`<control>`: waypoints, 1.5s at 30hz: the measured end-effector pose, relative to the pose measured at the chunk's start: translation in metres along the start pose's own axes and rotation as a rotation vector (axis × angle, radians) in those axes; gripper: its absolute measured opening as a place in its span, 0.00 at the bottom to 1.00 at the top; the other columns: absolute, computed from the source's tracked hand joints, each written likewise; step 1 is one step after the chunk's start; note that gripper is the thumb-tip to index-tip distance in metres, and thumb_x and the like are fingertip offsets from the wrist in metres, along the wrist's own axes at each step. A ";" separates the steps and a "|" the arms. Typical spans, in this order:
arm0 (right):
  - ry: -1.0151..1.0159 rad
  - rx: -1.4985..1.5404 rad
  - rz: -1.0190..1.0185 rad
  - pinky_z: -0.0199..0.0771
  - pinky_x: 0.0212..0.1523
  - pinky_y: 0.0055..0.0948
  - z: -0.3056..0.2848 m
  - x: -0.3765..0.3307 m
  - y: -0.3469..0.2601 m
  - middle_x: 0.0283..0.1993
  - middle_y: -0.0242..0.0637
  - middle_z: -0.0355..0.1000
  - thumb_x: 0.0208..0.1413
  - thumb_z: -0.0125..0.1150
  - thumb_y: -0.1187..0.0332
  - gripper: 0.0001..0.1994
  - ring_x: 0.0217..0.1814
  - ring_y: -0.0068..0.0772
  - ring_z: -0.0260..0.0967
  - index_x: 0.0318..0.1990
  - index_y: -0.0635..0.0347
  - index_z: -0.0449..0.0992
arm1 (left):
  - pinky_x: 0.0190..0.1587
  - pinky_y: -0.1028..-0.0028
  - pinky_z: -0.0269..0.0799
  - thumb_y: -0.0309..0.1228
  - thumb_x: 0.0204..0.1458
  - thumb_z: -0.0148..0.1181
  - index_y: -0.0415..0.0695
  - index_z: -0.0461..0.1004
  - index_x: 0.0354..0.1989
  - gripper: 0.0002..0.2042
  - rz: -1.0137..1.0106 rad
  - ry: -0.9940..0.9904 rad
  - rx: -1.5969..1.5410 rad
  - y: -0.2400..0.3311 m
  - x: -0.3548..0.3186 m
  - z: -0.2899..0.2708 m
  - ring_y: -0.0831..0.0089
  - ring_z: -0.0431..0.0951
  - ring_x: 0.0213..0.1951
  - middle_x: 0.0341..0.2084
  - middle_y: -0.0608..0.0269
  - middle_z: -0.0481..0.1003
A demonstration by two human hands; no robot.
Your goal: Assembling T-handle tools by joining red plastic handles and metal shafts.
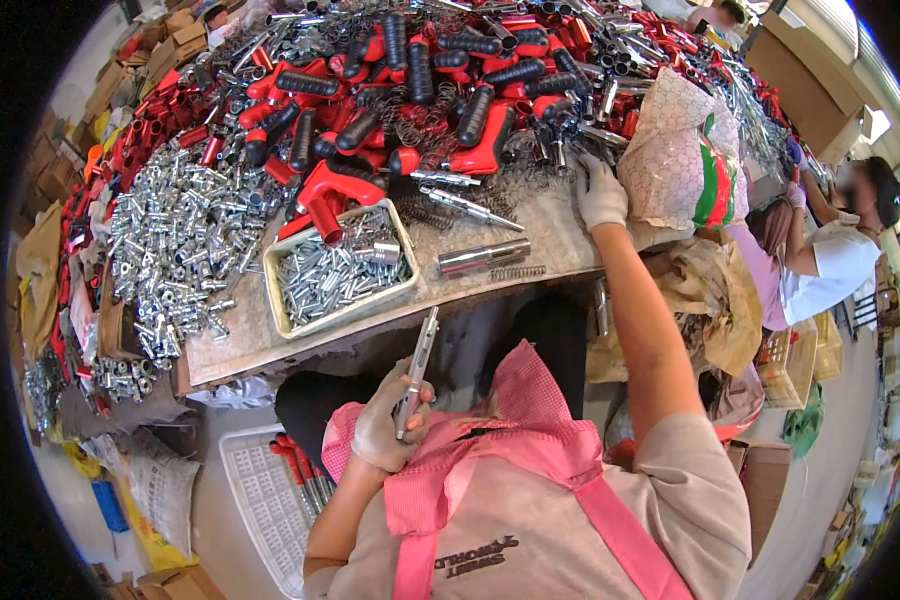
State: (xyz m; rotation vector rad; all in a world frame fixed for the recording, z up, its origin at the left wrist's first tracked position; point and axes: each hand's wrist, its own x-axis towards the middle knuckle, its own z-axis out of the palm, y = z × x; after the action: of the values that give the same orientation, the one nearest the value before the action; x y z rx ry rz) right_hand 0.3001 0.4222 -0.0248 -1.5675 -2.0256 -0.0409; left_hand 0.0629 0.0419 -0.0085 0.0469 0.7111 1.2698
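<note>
Head view: a tabletop (pixel 232 345) is carrying loose parts directly before the person, apparently so that they are lying within arm's reach. Red and black handles (pixel 420 80) are forming a heap at its far middle, while silver fittings (pixel 175 215) are covering its left side; the separate piling is probably keeping the kinds apart. Below, a white crate (pixel 232 480) is standing at the person's left and holding red-handled parts (pixel 292 470), its low place perhaps sparing space above. A patterned bag (pixel 675 160) is standing just beside the right arm. Near the front edge, a cream tray (pixel 355 312) is containing small silver pins (pixel 335 275), its walls likely keeping them from rolling. The gloved left hand (pixel 388 425) is clamping a slender silver tube (pixel 419 370) above the lap, gripping its lower half and leaving the upper end free, seemingly for a clear view. The gloved right hand (pixel 602 195) is resting palm down at the heap's fringe; whether its fingers are gripping anything cannot be told. Between tray and right arm, a thick silver cylinder (pixel 484 257) is lying with a coil spring (pixel 518 272) just beside it.
</note>
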 end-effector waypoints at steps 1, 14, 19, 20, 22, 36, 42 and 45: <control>-0.006 0.002 -0.003 0.70 0.47 0.44 -0.003 0.002 -0.002 0.51 0.44 0.69 0.54 0.53 0.63 0.17 0.48 0.50 0.69 0.52 0.45 0.68 | 0.14 0.85 0.49 0.37 0.60 0.45 0.51 0.58 0.57 0.17 -0.003 0.003 0.015 0.001 -0.001 0.004 0.83 0.59 0.17 0.29 0.64 0.66; -0.028 0.264 0.031 0.68 0.50 0.39 0.004 0.007 0.021 0.48 0.44 0.70 0.50 0.55 0.67 0.17 0.47 0.47 0.69 0.50 0.50 0.73 | 0.18 0.84 0.50 0.38 0.61 0.44 0.49 0.58 0.57 0.17 -0.001 0.038 0.009 -0.003 0.000 0.002 0.82 0.60 0.20 0.30 0.64 0.68; -0.044 0.344 -0.426 0.70 0.49 0.36 -0.033 -0.014 -0.035 0.46 0.41 0.70 0.48 0.60 0.66 0.15 0.46 0.41 0.70 0.45 0.51 0.75 | 0.19 0.83 0.51 0.37 0.61 0.43 0.48 0.58 0.58 0.18 0.031 0.021 0.016 -0.003 -0.003 0.000 0.82 0.60 0.20 0.30 0.65 0.67; -0.150 0.148 -0.570 0.69 0.51 0.38 -0.030 -0.019 -0.047 0.46 0.41 0.70 0.48 0.60 0.65 0.14 0.50 0.43 0.67 0.44 0.51 0.75 | 0.19 0.84 0.51 0.37 0.61 0.43 0.48 0.58 0.59 0.18 0.039 0.019 0.028 -0.002 -0.003 0.000 0.82 0.60 0.20 0.30 0.65 0.67; -0.316 -0.094 -0.777 0.64 0.58 0.38 -0.026 -0.022 -0.068 0.52 0.39 0.67 0.50 0.58 0.63 0.17 0.58 0.43 0.61 0.49 0.47 0.73 | 0.19 0.83 0.51 0.36 0.61 0.43 0.47 0.57 0.59 0.18 0.047 0.014 0.055 -0.002 -0.004 0.004 0.82 0.60 0.20 0.30 0.65 0.67; -0.073 0.705 -0.079 0.71 0.42 0.23 -0.015 0.027 -0.017 0.37 0.37 0.75 0.52 0.62 0.69 0.12 0.39 0.26 0.73 0.42 0.65 0.74 | 0.14 0.85 0.48 0.41 0.60 0.47 0.45 0.58 0.57 0.20 0.122 0.032 0.198 0.006 0.005 0.012 0.85 0.59 0.15 0.28 0.64 0.67; -0.277 1.474 0.234 0.72 0.37 0.23 -0.033 0.009 -0.020 0.39 0.38 0.73 0.55 0.56 0.76 0.10 0.40 0.27 0.71 0.44 0.67 0.71 | 0.14 0.85 0.47 0.40 0.60 0.47 0.43 0.59 0.57 0.21 0.110 0.036 0.198 0.002 0.012 0.021 0.85 0.58 0.15 0.28 0.65 0.67; -0.634 1.081 -0.169 0.71 0.33 0.21 -0.081 -0.036 -0.069 0.38 0.30 0.73 0.54 0.57 0.74 0.07 0.34 0.19 0.70 0.41 0.61 0.74 | 0.14 0.85 0.47 0.38 0.60 0.47 0.42 0.59 0.58 0.20 0.113 0.068 0.209 0.008 0.008 0.021 0.85 0.57 0.15 0.27 0.64 0.67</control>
State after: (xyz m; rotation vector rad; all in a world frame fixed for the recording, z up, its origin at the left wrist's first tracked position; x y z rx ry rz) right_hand 0.2771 0.3402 0.0478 -0.7245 -1.9898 1.3842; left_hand 0.0677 0.0584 0.0075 0.2184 0.9084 1.3056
